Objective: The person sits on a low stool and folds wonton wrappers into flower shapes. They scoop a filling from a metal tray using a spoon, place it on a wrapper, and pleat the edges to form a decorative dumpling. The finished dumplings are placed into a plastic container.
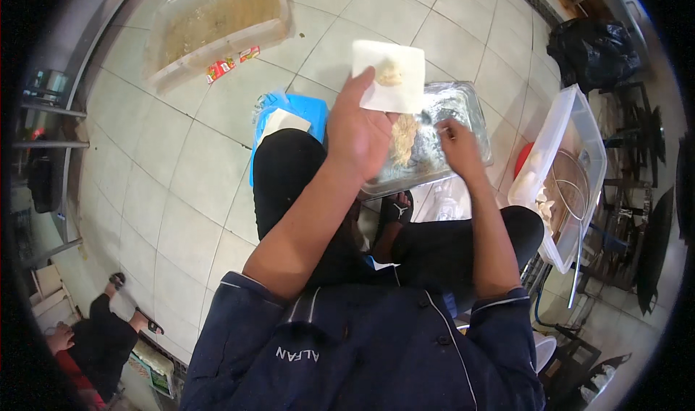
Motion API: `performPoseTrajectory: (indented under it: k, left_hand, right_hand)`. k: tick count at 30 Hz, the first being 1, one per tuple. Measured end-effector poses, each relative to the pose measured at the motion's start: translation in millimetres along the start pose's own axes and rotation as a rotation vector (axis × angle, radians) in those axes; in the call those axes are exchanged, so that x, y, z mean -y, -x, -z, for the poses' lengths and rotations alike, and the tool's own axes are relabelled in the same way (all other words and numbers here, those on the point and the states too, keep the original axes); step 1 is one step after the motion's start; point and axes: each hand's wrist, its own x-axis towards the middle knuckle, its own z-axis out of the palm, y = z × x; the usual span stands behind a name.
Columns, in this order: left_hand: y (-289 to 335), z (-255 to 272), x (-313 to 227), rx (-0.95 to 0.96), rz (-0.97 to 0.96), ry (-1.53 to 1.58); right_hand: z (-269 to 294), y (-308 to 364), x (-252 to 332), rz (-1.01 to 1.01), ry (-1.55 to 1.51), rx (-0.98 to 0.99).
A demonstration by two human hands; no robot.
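Note:
My left hand point(356, 136) holds up a square white dough wrapper point(409, 56), thumb on its near edge and the other fingers beneath. A small dab of pale filling point(389, 78) sits near the wrapper's middle. Below is a metal tray point(463, 96), smeared with white powder or paste, with a heap of beige filling point(404, 142) on its left side. Over the tray's right part my right hand point(461, 149) has its fingers curled together; whatever they pinch is too small to make out. By my left knee, pale wrappers point(281, 120) lie on a blue package point(311, 111).
A clear plastic tub point(286, 20) stands at the far left, with red packets point(221, 69) beside it. To my right, a white plastic bin point(557, 136) holds folded pale pieces point(544, 207). A black bag point(594, 53) lies behind it. Another person point(101, 346) sits at lower left.

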Motion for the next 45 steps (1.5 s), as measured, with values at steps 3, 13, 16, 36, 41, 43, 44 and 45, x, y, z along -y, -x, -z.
performPoseTrajectory:
  k: [3,13,16,36,41,43,44,45]
  left_hand:
    - [-3.0,1.6,-12.7,-0.018,-0.063,-0.045]
    - [-6.2,8.3,-27.0,-0.039,-0.062,0.014]
    - [-6.7,13.2,-26.8,-0.007,-0.025,0.02]
    - [23.0,1.5,50.5,0.048,0.008,-0.7]
    - [21.3,16.3,65.2,0.304,-0.254,-1.081]
    - [23.1,14.9,66.9,0.39,-0.305,-1.166]
    - [24.0,14.2,67.1,0.404,-0.308,-1.184]
    - [25.1,13.3,66.6,0.416,-0.306,-1.196]
  right_hand:
    - [-70.4,1.5,-46.8,-0.094,0.282,0.282]
    - [-178.7,38.9,-98.4,-0.209,0.507,0.47]
    - [-167.3,33.8,-91.4,-0.227,0.521,0.553]
    - [26.4,28.4,90.0,-0.056,-0.77,-0.001]
    - [27.4,32.1,89.8,-0.045,-0.79,-0.045]
    - [30.8,34.2,89.7,-0.051,-0.825,-0.056]
    - [32.6,35.0,90.3,-0.054,-0.842,-0.059]
    - [35.4,36.7,92.3,-0.043,-0.848,-0.061]
